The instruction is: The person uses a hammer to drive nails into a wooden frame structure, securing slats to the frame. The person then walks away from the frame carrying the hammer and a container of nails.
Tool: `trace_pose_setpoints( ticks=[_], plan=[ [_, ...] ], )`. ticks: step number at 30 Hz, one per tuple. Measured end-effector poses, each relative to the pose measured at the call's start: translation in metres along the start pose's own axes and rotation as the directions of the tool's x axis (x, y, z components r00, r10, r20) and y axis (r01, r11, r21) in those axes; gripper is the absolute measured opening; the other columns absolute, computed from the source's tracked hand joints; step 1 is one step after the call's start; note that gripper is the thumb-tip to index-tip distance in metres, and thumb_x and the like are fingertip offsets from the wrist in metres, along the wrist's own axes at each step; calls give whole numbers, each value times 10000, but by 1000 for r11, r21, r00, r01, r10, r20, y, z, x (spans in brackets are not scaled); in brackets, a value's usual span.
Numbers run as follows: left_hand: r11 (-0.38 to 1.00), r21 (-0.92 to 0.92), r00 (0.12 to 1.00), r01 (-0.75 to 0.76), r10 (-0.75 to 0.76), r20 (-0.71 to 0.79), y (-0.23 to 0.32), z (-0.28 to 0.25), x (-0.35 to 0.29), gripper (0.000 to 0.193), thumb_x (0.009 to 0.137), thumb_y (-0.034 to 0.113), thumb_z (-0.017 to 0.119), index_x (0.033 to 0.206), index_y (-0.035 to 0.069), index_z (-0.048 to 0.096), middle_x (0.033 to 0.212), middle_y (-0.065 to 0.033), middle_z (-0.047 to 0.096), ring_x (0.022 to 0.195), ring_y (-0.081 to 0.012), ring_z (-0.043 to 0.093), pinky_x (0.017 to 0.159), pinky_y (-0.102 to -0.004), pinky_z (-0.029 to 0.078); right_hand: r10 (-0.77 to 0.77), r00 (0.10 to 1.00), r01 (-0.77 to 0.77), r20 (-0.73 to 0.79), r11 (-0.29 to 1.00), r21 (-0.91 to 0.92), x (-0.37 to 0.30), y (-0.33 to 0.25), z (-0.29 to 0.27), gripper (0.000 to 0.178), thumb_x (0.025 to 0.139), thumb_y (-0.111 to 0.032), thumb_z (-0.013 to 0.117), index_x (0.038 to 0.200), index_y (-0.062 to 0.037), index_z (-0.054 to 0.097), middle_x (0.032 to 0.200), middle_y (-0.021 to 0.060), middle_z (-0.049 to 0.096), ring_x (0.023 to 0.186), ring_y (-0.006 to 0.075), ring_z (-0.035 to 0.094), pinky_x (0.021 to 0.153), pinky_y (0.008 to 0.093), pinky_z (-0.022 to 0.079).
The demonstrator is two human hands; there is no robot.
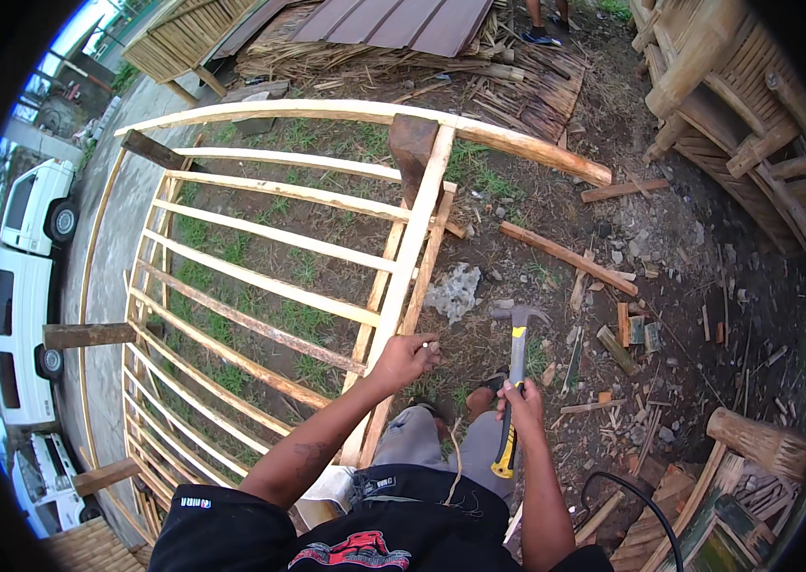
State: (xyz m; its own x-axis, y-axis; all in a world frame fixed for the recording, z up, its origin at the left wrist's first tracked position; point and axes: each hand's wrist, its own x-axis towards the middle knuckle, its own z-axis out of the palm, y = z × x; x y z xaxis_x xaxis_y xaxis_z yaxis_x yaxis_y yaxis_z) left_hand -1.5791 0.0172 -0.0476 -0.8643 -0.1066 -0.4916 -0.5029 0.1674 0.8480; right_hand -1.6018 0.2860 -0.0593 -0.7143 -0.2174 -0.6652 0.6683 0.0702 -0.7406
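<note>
My right hand (522, 402) is wrapped around the yellow, grey and black handle of a claw hammer (517, 351). The hammer's metal head points away from me, above the dirt. My left hand (405, 362) is closed in a pinch at the right edge of a long pale wooden beam (420, 234). What its fingers hold, if anything, is too small to make out. The beam forms the near right side of a slatted wooden frame (274, 226). Several slats run leftward from it, and a dark post (413, 153) stands at its far end.
Loose planks (570, 257) and wood scraps lie on the dirt to my right. A bamboo structure (746, 114) stands at the far right. Brown roofing sheets (393, 24) cover a pile at the back. White vehicles (26, 319) stand beyond the frame on the left.
</note>
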Motion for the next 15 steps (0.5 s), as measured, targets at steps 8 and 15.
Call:
trace_pose_setpoints(
  ticks=[8, 15],
  plan=[
    [368, 858, 897, -357, -121, 425, -13, 33, 302, 248, 900, 258, 687, 818, 24, 704, 663, -148, 654, 649, -252, 676, 668, -402, 534, 359, 925, -200, -121, 734, 648, 203, 113, -55, 162, 999, -199, 529, 981, -91, 409, 761, 31, 489, 537, 117, 502, 431, 310, 436],
    [344, 883, 717, -319, -521, 462, -123, 56, 491, 169, 850, 205, 735, 854, 38, 761, 761, -75, 740, 678, -152, 719, 648, -314, 571, 443, 892, -278, 90, 381, 882, 328, 166, 91, 182, 983, -183, 542, 974, -116, 373, 742, 24, 468, 529, 136, 464, 447, 348, 424]
  ],
)
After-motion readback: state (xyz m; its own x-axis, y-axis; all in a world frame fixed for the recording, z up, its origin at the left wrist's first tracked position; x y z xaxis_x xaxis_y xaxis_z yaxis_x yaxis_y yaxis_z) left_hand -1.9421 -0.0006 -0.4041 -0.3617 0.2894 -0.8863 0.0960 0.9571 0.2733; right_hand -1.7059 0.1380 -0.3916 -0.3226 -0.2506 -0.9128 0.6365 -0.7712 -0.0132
